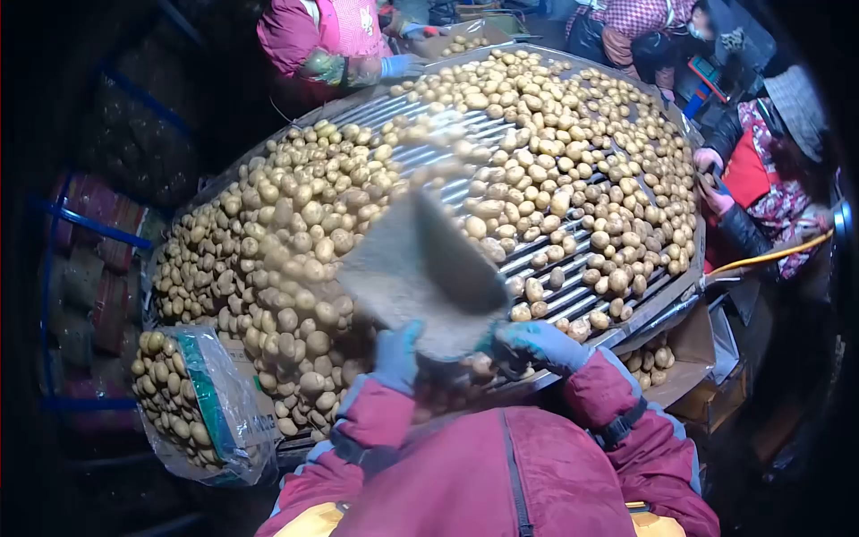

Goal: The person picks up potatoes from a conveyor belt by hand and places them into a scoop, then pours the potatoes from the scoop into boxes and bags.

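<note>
A grey, wide-mouthed scoop is tilted over the sorting table, its open end facing away from me. My left hand, in a blue-grey glove, is closed on the scoop's near left edge. On the near right side, my right hand, gloved the same way, is closed at the rim; its fingertips are partly hidden. Loose potatoes lie heaped on the table around the scoop. Some potatoes just beyond and left of the scoop are smeared by motion. Inside the scoop, I see bare, dirty surface and dark shadow.
Metal rollers show between the heaps. At lower left stands a plastic-lined box of potatoes; a cardboard box sits under the right edge. Co-workers stand at the far side and right. A yellow cable runs at right.
</note>
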Demonstrator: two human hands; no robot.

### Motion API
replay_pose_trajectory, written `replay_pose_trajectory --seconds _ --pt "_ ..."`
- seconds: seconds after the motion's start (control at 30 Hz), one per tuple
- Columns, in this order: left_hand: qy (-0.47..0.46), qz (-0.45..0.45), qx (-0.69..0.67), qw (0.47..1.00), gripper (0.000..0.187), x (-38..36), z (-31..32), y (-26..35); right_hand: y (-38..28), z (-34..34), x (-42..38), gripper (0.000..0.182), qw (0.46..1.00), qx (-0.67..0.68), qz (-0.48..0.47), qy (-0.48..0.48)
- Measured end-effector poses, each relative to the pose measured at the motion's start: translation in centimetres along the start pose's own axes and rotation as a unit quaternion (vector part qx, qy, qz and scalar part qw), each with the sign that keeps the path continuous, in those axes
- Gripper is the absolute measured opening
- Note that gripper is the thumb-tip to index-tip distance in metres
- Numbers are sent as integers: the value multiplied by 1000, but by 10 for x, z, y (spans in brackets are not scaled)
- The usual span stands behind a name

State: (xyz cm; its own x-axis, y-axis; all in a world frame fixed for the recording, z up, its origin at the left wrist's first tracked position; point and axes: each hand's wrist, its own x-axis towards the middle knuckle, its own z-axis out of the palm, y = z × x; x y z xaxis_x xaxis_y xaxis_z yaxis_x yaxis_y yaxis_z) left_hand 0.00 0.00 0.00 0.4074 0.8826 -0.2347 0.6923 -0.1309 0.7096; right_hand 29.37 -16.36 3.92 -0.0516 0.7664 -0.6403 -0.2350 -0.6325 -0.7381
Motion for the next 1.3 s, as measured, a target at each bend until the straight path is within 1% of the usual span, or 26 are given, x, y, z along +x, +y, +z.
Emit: replay_pose_trajectory --seconds 0.03,0.07,0.1,0.13,0.17,0.2,0.23,0.3,0.4,0.5,0.53,0.63,0.7,0.77,0.83,0.87,0.9,0.97,1.03,1.07,1.1,1.17,1.23,1.27,1.3 --pt "-5 -7 -13 1000 25 -9 10 12 -5 -9 -5 44 999 19 45 2" --pt "127 20 -228 965 41 -21 15 25 -8 -7 -10 42 996 0 -45 77" --pt "128 -95 -360 919 35 30 -61 -24 -42 34 71 47 994 10 -94 55" --pt "149 -98 -401 898 32 17 -78 -5 -42 34 84 41 991 -48 -94 81" --pt "185 -104 -462 861 31 14 -82 -13 -41 33 100 35 984 -106 -96 104" --pt "211 -111 -480 845 31 8 -86 -27 -42 35 112 37 954 -212 -158 141" --pt "224 -118 -482 839 34 4 -93 -43 -48 40 128 40 906 -313 -225 173" --pt "205 -150 -459 851 43 -8 -107 -53 -77 64 148 36 880 -393 -197 182" --pt "233 -137 -428 862 45 -28 -106 -45 -96 83 200 40 809 -481 -323 97" --pt "249 -180 -442 843 48 -42 -96 -31 -87 93 233 44 698 -603 -367 121" --pt "268 -168 -449 836 47 -43 -91 -35 -83 89 233 43 719 -571 -372 132" --pt "271 -148 -477 823 48 -45 -80 -31 -83 37 222 51 697 -538 -468 78" --pt "260 -153 -487 820 46 -42 -74 -20 -89 8 205 50 665 -588 -449 98" --pt "256 -165 -484 821 45 -42 -67 -17 -97 -19 202 48 698 -598 -367 144" --pt "262 -178 -471 823 44 -38 -54 -23 -91 -60 206 48 655 -619 -400 170" --pt "262 -189 -498 805 42 -35 -51 -10 -87 -79 201 48 660 -627 -367 189" --pt "255 -183 -493 811 42 -34 -48 -2 -86 -97 195 47 663 -637 -334 207" --pt "238 -173 -480 827 41 -34 -45 9 -94 -130 180 41 704 -612 -279 227" --pt "232 -181 -492 819 41 -31 -44 25 -84 -159 177 35 665 -602 -365 250" --pt "229 -184 -501 814 40 -30 -42 31 -85 -174 174 33 726 -573 -297 238" --pt "229 -180 -505 812 41 -29 -40 34 -87 -179 164 31 689 -604 -280 286" --pt "230 -178 -509 810 41 -29 -39 36 -79 -209 157 27 664 -612 -295 312" --pt "231 -185 -504 811 42 -31 -38 35 -68 -237 156 22 668 -559 -346 348" --pt "228 -187 -503 813 42 -32 -38 33 -63 -248 154 21 668 -564 -303 378" --pt "226 -189 -501 814 43 -33 -38 30 -66 -250 154 20 683 -546 -277 397"
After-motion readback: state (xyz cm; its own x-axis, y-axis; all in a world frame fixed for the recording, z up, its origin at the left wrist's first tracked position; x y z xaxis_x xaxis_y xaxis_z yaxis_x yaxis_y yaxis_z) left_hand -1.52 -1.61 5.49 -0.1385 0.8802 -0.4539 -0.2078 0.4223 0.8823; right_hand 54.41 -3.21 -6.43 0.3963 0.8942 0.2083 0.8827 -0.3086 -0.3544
